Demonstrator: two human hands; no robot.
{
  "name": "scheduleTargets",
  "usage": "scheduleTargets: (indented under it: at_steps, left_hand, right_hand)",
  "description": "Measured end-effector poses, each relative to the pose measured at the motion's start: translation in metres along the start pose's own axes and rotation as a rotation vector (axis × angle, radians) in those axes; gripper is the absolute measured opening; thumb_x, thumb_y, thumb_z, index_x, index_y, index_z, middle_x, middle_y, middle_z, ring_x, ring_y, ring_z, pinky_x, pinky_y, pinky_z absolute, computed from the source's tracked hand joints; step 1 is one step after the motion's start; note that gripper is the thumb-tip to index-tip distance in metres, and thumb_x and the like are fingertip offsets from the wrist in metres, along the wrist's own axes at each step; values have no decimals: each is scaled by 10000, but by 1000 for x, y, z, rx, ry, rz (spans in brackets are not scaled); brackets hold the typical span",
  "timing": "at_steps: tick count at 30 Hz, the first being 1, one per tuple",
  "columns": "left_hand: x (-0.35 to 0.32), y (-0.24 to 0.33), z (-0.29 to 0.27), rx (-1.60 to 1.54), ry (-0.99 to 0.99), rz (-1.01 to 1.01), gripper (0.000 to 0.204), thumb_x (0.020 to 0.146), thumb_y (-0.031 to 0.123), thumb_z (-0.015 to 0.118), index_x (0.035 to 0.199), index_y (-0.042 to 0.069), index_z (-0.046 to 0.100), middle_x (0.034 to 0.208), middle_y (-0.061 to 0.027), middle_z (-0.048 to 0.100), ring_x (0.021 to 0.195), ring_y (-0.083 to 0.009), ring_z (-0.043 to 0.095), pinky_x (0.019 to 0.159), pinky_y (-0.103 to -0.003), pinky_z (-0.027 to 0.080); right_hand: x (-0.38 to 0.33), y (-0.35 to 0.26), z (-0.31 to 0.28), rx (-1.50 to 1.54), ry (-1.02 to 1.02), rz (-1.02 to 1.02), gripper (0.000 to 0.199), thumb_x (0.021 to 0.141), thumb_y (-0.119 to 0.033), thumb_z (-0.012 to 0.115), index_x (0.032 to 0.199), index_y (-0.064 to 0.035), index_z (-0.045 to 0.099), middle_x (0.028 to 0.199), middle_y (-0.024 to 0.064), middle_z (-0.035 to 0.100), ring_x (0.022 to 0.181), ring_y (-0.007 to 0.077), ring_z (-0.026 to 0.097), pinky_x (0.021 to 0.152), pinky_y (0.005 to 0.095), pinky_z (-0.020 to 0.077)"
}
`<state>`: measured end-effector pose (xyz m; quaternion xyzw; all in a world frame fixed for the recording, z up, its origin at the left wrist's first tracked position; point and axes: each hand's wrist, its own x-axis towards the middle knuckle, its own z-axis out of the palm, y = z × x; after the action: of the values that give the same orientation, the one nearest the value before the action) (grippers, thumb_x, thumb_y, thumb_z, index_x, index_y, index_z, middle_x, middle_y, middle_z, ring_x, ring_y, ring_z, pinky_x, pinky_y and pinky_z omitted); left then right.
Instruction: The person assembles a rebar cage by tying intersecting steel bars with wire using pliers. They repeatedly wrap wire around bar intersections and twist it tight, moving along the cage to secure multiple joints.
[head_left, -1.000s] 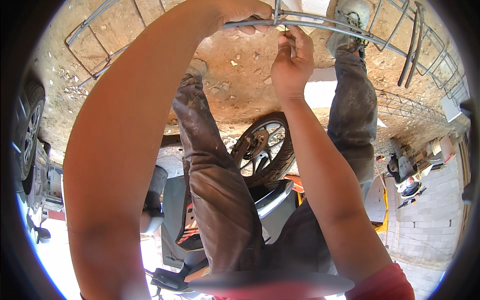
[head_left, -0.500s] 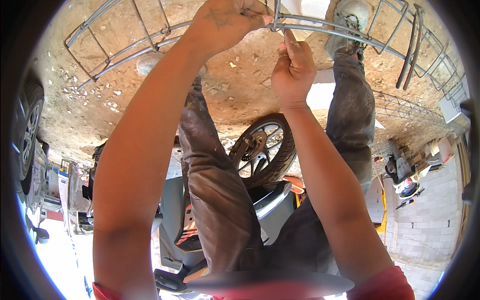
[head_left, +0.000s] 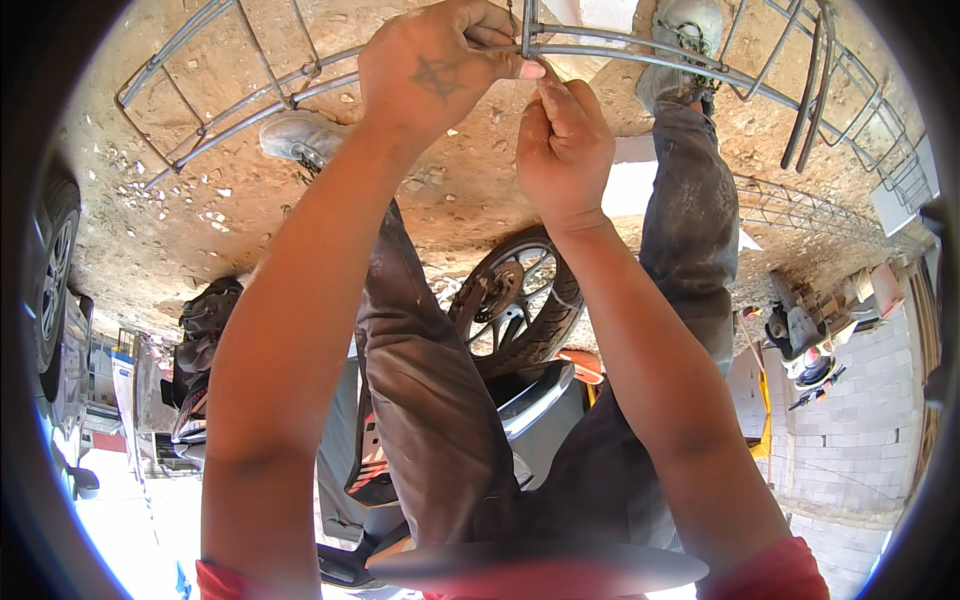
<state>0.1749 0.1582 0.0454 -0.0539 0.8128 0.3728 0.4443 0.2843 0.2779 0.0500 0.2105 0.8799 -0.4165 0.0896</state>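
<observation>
Steel cage, over the ground, support unseen: left hand, grip closed about it; right hand, curled, contents untellable; likely hazard, pinched fingertips, should the cage roll or slip.

The rebar cage before me is dull metal. My trousers are matt, dusty cloth; the soil is rough.

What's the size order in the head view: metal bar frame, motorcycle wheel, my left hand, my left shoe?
1. Metal bar frame
2. Left hand and motorcycle wheel: too alike to rank
3. Left shoe
</observation>
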Motion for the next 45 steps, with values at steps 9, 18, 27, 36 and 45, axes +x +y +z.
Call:
scheduleTargets:
  at_steps: [9,18,27,36,45]
  left_hand:
    - [11,-2,-5,2,-137,-63,565,666,468,836,1025,47,720,933,-102,733,897,-197,683,813,-304,500]
    - [19,1,-12,-139,-209,-120,441,671,391,840,922,42,746,897,-102,726,923,-211,670,846,-337,475]
    - [-10,7,13,127,128,-35,362,726,399,805,890,92,705,899,-32,743,834,-156,684,747,-271,501]
    - [-26,-16,56,198,611,374,175,724,158,805,840,106,684,811,-13,702,812,-209,639,814,-362,421]
    - [-66,-43,60,122,386,461,452,689,-74,649,1103,101,692,1075,-57,677,1012,-261,619,917,-378,419]
  right_hand:
    - [2,-38,-14,-38,-33,222,316,848,-43,547,1133,22,666,796,173,612,690,340,624,601,420,492]
    - [25,-34,-30,-255,-274,91,252,845,-75,576,1050,8,697,774,165,637,715,338,636,638,436,503]
    - [65,-33,-46,-496,-637,102,196,834,-144,586,927,-12,696,816,190,672,816,375,661,734,459,530]
    - [25,-32,-45,-8,-458,333,242,853,-100,562,1043,-21,690,842,214,666,770,376,657,700,430,514]
    - [0,-20,-40,224,-442,727,308,898,-203,609,1073,38,687,724,96,630,595,120,553,561,262,425]
